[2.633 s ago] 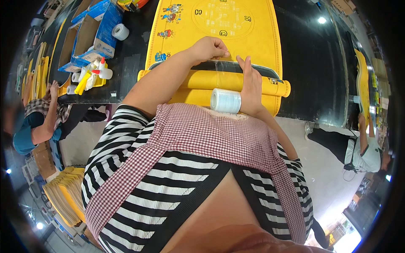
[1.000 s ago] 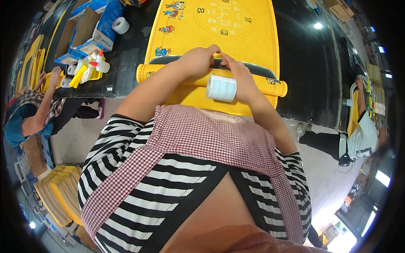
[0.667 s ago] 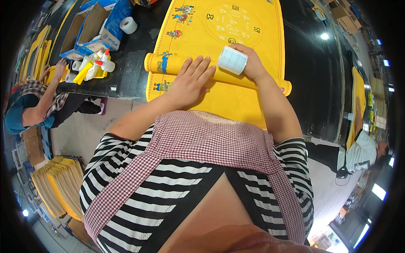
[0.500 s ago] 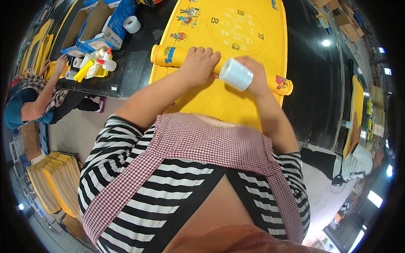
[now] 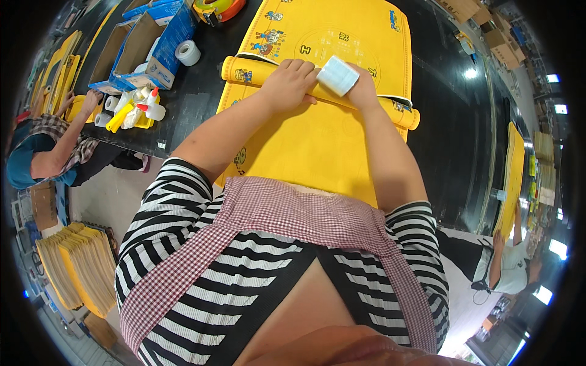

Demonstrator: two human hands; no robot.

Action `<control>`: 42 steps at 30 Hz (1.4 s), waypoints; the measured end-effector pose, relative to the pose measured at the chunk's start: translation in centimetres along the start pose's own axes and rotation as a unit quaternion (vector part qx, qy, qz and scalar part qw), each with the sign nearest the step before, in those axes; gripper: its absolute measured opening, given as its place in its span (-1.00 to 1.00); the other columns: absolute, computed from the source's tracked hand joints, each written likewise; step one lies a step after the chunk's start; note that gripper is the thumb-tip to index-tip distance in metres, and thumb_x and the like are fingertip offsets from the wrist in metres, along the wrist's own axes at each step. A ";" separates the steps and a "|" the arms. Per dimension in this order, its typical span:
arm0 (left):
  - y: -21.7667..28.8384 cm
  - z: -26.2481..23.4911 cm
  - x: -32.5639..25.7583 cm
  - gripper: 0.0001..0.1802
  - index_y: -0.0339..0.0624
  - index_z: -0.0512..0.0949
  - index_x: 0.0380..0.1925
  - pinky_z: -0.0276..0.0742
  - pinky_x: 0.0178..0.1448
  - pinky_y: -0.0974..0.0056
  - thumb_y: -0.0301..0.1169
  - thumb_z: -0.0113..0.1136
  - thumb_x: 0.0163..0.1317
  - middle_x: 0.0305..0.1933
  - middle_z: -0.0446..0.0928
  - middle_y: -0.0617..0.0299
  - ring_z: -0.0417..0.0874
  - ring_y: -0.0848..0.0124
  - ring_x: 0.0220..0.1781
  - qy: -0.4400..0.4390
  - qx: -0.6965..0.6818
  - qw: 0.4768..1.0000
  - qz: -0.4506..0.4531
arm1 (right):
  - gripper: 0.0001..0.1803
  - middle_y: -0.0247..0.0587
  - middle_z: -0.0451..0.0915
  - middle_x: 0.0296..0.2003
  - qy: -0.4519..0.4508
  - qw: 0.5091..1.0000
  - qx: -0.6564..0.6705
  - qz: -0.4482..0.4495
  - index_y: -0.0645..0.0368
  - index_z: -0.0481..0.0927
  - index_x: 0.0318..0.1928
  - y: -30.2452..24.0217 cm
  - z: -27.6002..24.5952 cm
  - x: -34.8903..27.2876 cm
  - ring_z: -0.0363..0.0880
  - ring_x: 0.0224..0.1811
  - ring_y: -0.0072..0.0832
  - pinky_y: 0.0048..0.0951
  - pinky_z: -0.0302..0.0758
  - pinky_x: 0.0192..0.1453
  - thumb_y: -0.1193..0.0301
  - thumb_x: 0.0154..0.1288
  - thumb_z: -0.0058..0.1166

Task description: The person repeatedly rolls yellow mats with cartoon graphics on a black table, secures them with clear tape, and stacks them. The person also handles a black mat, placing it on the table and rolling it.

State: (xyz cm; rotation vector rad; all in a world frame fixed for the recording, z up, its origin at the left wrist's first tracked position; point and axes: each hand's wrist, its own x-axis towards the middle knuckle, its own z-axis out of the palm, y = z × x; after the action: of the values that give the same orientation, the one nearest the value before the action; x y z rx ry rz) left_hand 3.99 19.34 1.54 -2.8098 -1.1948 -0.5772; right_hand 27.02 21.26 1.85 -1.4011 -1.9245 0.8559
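Observation:
A yellow printed mat (image 5: 305,143) lies in front of me, with a rolled part (image 5: 241,72) running across it. My left hand (image 5: 290,82) is closed over this roll left of its middle, fingers curled across the top. My right hand (image 5: 362,90) grips a roll of clear film (image 5: 337,75), like wrapping film or wide tape, and rests against the mat's rolled part on the right. Some right fingers are hidden behind the film roll. Past the rolled part, the mat lies flat, showing cartoon figures and a printed circle.
On the black table (image 5: 452,140), to the left, stand a blue carton (image 5: 143,52), a white tape roll (image 5: 187,53) and red-capped glue bottles (image 5: 155,111). An orange and green tape dispenser (image 5: 218,9) sits beyond. Co-workers are at far left and right; stacked yellow mats (image 5: 76,265) stand lower left.
The rolled part and both hands have moved away from me, covering the near part of the printed circle. The film roll has tilted in my right hand. The co-worker at right now has hands on a mat.

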 end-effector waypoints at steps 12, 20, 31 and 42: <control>0.8 -1.5 -1.4 -0.44 -0.17 0.56 0.17 0.55 0.22 0.02 -0.27 0.41 0.17 0.06 0.65 0.04 0.66 -0.02 0.13 -0.040 -0.120 0.991 0.033 | -0.46 -0.09 0.73 -0.04 0.055 0.972 -0.090 -0.208 0.03 0.68 0.05 -1.9 0.5 -8.2 0.70 0.01 -0.05 -0.19 0.65 0.11 0.23 0.00 0.46; 3.3 -3.8 -1.5 -0.48 -0.08 0.65 0.19 0.51 0.29 -0.13 -0.02 0.30 0.35 0.28 0.50 0.05 0.48 0.01 0.34 -0.288 -0.066 0.953 -0.065 | -0.40 0.01 0.65 0.22 0.046 0.961 -0.135 -0.237 0.17 0.62 0.27 -3.3 2.8 -16.9 0.57 0.35 0.00 0.07 0.37 0.52 0.19 0.25 0.30; 4.8 1.3 -2.7 -0.37 -0.22 0.44 0.37 0.21 0.57 -0.14 -0.30 0.27 0.30 0.37 0.48 0.06 0.39 0.07 0.50 0.093 -0.003 0.995 -0.035 | -0.69 -0.24 0.77 -0.11 0.082 0.995 0.010 -0.056 0.20 0.74 0.00 3.3 -2.4 3.3 0.74 -0.08 -0.39 -0.40 0.65 0.06 0.47 0.24 0.38; -2.7 1.5 9.2 -0.43 -0.15 0.49 0.16 0.37 0.36 -0.05 -0.24 0.36 0.15 0.11 0.53 0.03 0.54 0.01 0.25 -0.121 0.026 0.989 -0.075 | -0.30 -0.08 0.68 0.21 0.045 0.963 -0.152 -0.216 0.15 0.65 0.16 0.3 -1.8 0.0 0.62 0.32 -0.14 -0.10 0.40 0.55 0.21 -0.01 0.63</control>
State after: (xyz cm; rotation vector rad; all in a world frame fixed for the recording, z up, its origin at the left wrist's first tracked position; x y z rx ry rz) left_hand 8.42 27.79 3.07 -2.8255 -1.4478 -0.2076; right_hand 28.57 21.63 2.67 -1.0877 -2.2391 0.2939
